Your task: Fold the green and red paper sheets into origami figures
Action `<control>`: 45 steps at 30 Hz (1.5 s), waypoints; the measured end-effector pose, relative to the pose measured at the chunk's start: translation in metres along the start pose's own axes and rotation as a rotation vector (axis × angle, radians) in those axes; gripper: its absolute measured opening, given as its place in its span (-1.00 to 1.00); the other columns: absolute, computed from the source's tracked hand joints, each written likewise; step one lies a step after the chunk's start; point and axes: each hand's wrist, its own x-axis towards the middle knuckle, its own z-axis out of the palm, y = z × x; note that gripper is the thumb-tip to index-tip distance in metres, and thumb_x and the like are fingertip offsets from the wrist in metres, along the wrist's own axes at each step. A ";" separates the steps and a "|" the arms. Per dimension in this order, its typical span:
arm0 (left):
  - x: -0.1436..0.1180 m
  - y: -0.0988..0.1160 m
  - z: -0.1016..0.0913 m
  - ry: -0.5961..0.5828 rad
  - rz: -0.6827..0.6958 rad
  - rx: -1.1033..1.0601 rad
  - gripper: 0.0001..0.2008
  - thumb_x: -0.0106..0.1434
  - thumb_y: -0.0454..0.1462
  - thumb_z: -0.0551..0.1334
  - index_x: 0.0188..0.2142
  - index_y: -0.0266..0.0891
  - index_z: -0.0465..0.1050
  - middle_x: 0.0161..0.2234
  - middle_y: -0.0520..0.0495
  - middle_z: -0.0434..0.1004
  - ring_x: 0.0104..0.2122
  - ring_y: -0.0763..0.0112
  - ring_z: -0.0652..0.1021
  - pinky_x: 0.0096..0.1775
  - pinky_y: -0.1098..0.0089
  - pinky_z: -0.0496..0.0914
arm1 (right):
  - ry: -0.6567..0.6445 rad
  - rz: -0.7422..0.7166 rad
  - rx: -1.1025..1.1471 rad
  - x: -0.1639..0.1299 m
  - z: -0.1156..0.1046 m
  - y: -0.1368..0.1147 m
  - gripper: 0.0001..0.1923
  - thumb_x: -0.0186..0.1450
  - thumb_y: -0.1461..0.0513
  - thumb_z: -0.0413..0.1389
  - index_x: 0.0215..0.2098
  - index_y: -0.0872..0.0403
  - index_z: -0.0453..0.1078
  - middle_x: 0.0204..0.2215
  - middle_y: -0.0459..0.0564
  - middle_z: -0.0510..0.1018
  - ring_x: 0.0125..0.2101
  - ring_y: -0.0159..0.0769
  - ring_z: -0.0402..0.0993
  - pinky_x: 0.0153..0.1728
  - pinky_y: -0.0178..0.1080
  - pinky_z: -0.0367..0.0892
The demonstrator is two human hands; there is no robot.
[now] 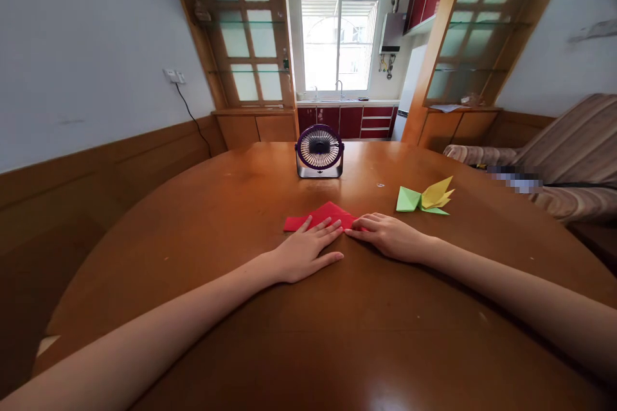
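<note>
Red paper (322, 215), folded flat into a shallow peaked shape, lies on the wooden table (193, 231) directly ahead of the person. The left hand (304, 250) lies palm down with fingers extended and slightly spread; the fingertips (326, 225) press the near edge of the sheet, while the thumb rests flat on the bare table. The right hand (388, 236) also lies palm down, fingers extended close together and pointing left, their tips touching the sheet's near right corner. Neither hand grips anything; both only press. The tips of the two hands almost meet at the sheet's lower edge.

Beyond the sheet, a small purple desk fan (319, 151) stands upright on the table, grille facing the camera. To the right of the right hand, apart from it, rests a folded green and yellow paper figure (424, 198).

A striped sofa (569, 154) stands at the far right. A kitchen window (339, 45) shows in the background.
</note>
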 end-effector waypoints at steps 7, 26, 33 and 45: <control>-0.004 -0.009 -0.004 0.008 -0.002 -0.032 -0.42 0.42 0.05 -0.08 0.35 -0.04 -0.03 0.35 -0.06 -0.03 0.35 0.20 0.00 0.31 0.01 -0.21 | 0.014 0.014 -0.047 0.000 -0.001 -0.001 -0.61 0.41 0.35 -0.12 0.13 0.11 0.36 -0.11 0.16 0.51 -0.15 -0.17 0.46 -0.10 -0.06 0.42; -0.037 -0.067 -0.028 0.249 -0.047 -0.048 -0.64 0.41 -0.08 0.03 -0.15 -0.08 0.59 0.04 -0.02 0.53 0.08 0.29 0.48 0.15 0.19 0.28 | 0.104 0.086 0.199 -0.018 -0.008 0.014 -0.70 0.28 0.36 -0.05 -0.16 0.13 0.50 -0.28 0.12 0.52 -0.25 -0.19 0.46 -0.23 -0.13 0.41; -0.014 -0.052 -0.021 0.394 -0.253 0.086 -0.68 0.27 -0.02 0.19 -0.27 -0.22 0.52 -0.24 -0.14 0.51 -0.21 0.20 0.49 -0.10 0.20 0.36 | 0.130 0.121 0.293 -0.018 -0.006 0.015 -0.72 0.22 0.38 -0.03 -0.20 0.11 0.48 -0.29 0.10 0.51 -0.25 -0.19 0.44 -0.21 -0.12 0.39; 0.023 -0.068 -0.037 0.185 -0.477 -0.396 -0.71 -0.07 -0.16 0.41 -0.33 -0.20 0.53 -0.37 -0.01 0.58 -0.38 0.29 0.57 -0.37 0.39 0.39 | 0.135 0.125 0.281 -0.015 -0.005 0.013 -0.75 0.21 0.39 -0.04 -0.24 0.11 0.44 -0.31 0.08 0.46 -0.31 -0.23 0.40 -0.25 -0.16 0.35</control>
